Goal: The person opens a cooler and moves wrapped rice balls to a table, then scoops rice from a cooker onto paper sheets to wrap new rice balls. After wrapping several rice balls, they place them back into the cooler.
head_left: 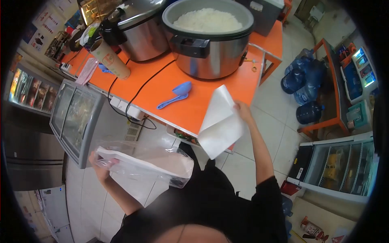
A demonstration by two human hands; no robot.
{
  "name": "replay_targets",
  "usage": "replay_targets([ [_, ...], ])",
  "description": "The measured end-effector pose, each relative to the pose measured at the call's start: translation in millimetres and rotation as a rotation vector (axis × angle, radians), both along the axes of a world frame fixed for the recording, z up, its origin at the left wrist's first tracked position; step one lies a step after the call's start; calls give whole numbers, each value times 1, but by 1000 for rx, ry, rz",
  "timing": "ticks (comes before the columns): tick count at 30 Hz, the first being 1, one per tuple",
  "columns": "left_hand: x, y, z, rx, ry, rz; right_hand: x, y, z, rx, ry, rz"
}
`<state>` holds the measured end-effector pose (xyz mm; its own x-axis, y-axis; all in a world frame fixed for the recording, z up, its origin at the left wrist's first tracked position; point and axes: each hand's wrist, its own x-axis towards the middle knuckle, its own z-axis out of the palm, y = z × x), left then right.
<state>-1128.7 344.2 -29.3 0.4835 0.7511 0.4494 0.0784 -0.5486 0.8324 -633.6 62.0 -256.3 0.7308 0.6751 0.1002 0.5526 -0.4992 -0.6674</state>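
My left hand [101, 163] is closed on a clear plastic bag [139, 150] with a stack of white paper [162, 163] inside it, held out in front of my body. My right hand [243, 111] grips the edge of a loose white paper sheet [222, 127], partly folded over, at the table's near right corner. Just beyond, a blue rice scoop [176, 96] lies on the orange table [158, 83]. Behind it stands an uncovered rice cooker [214, 58] full of white rice [208, 20].
A second cooker [148, 38] and a tall paper tube [111, 60] stand at the back left. A black cable [148, 83] runs to a power strip [127, 108] at the table edge. Blue water bottles [302, 79] and a glass-fronted fridge [336, 166] are at right.
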Motion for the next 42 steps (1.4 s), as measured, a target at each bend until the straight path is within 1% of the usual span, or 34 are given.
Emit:
replay_targets([
  [1, 0, 18, 4, -49, 19, -48, 2, 12, -3, -72, 19, -40],
  [3, 8, 65, 5, -171, 169, -17, 9, 41, 6, -212, 50, -127],
  [4, 18, 88, 2, -233, 241, -5, 16, 55, 12, -250, -30, -101],
  [5, 37, 102, -1, -275, 85, -16, 23, 66, 16, -290, -108, -78],
  [8, 79, 181, -26, -449, -59, -139, 28, 88, 14, -423, -404, -87],
  [9, 92, 209, -40, -566, -32, -168, 27, 94, 11, -471, -514, -95],
  [10, 107, 236, -56, -683, -4, -196, 19, 103, 14, -409, -571, -263],
  [12, 146, 282, -94, -746, 102, -343, -18, 129, 29, -275, -684, -605],
  [14, 186, 297, -123, -640, 215, -266, -70, 162, 21, -40, -289, -734],
  [15, 196, 309, -142, -580, 291, -261, -104, 185, 25, 79, 5, -711],
  [16, 205, 320, -162, -517, 367, -260, -132, 206, 3, 9, 106, -682],
  [17, 215, 327, -174, -452, 437, -264, -155, 235, 8, -68, 335, -755],
  [18, 227, 328, -174, -261, 489, -192, -167, 257, -5, -101, 435, -837],
  [19, 238, 323, -170, -68, 532, -118, -173, 280, 16, -142, 462, -942],
  [20, 248, 317, -162, 126, 566, -39, -174, 288, 13, -122, 395, -913],
  [21, 259, 313, -153, 88, 755, 0, -175, 293, 10, -102, 328, -880],
  [22, 268, 310, -157, 283, 676, 34, -176, 295, 8, -84, 264, -845],
  [23, 278, 307, -162, 476, 590, 68, -174, 291, 18, 20, 324, -781],
  [24, 288, 302, -166, 665, 493, 105, -174, 284, 6, 194, 273, -761],
  [25, 295, 284, -157, 569, 575, 60, -175, 275, -15, 367, 216, -733],
  [26, 305, 268, -159, 538, 495, -50, -175, 263, -26, 539, 154, -700],
  [27, 315, 250, -164, 504, 415, -158, -178, 243, 3, 509, 380, -730],
  [28, 323, 227, -173, 526, 333, -349, -177, 219, 37, 472, 608, -753],
  [29, 332, 195, -170, 247, 408, -553, -170, 189, 24, 463, 531, -795],
  [30, 340, 173, -195, 263, 378, -813, -164, 160, 11, 452, 455, -834],
  [31, 345, 139, -191, 288, 372, -948, -160, 137, 9, 540, 579, -881],
  [32, 355, 110, -190, 325, 420, -1096, -156, 122, 9, 632, 700, -923],
  [33, 363, 88, -192, 365, 465, -1242, -158, 113, 11, 618, 768, -894],
  [35, 365, 58, -209, 430, 598, -1231, -168, 96, 16, 591, 899, -829],
  [36, 360, 47, -219, 456, 669, -1224, -176, 89, 14, 613, 948, -757],
  [37, 354, 45, -218, 541, 814, -1239, -181, 83, 15, 585, 1012, -735],
  [38, 343, 45, -218, 549, 816, -1213, -185, 77, 19, 556, 1075, -711],
  [41, 318, 59, -212, 552, 846, -1109, -181, 62, 46, 658, 1162, -655],
  [42, 316, 65, -209, 531, 882, -1076, -169, 63, 81, 653, 1053, -660],
])
